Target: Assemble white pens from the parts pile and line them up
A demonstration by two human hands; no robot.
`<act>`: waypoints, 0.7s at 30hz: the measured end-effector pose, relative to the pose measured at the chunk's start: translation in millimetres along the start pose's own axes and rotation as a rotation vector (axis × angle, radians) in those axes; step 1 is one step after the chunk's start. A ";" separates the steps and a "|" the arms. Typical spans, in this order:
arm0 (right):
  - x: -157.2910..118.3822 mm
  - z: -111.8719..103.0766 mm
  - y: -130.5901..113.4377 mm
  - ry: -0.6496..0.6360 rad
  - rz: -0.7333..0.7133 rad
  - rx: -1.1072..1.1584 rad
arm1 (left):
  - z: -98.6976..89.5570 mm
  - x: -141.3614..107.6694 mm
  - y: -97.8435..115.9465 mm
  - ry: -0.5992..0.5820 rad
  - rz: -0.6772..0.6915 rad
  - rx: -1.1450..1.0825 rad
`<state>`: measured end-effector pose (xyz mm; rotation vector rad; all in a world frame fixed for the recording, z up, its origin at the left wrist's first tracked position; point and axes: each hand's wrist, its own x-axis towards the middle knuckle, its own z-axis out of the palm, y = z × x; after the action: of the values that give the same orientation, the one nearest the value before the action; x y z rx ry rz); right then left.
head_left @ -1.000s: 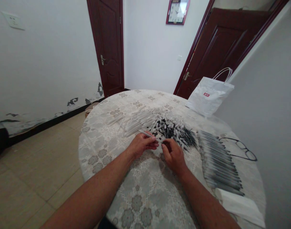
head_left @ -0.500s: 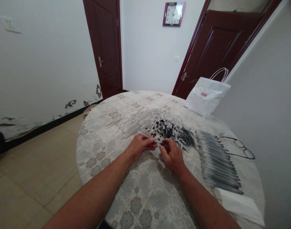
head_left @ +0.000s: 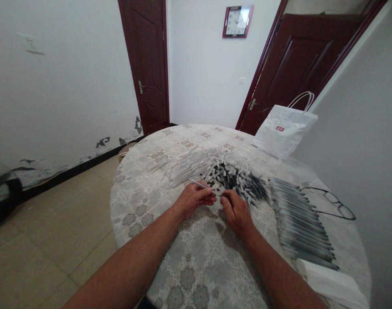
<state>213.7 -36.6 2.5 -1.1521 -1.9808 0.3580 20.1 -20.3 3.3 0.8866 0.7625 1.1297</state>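
My left hand (head_left: pixel 195 198) is closed on a thin, pale pen barrel (head_left: pixel 199 184), which slants up to the left. Beside its right end, my right hand (head_left: pixel 236 210) has thumb and fingers pinched together; what they hold, if anything, is too small to make out. Just beyond the hands lie a heap of pale barrels (head_left: pixel 191 165), white caps (head_left: pixel 242 174) and black pointed pieces (head_left: pixel 258 186). To the right, a row of grey pens (head_left: pixel 307 223) lies side by side.
Black-framed glasses (head_left: pixel 333 197) lie right of the pen row, touching or close to it. A white paper bag (head_left: pixel 286 131) stands at the table's back right. Folded white paper (head_left: pixel 334 281) lies at the near right on the patterned tablecloth (head_left: pixel 189 249).
The whole view has shifted slightly, so the table and room appear farther right. My right hand's fingers are drawn a little closer together; my left hand still holds the barrel.
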 end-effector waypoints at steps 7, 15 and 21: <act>-0.9 1.3 0.4 0.026 -0.050 -0.056 | 1.4 -0.8 0.8 0.011 -0.013 -0.012; 0.3 1.2 -1.8 -0.055 0.056 0.012 | 1.3 -0.8 -0.6 0.000 -0.008 -0.002; -0.6 -0.3 -5.4 0.013 0.041 0.034 | 0.7 -0.4 0.4 0.004 0.019 -0.006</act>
<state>210.9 -40.1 5.6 -1.1716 -1.9351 0.4026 20.4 -20.8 4.0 0.8884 0.7546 1.1502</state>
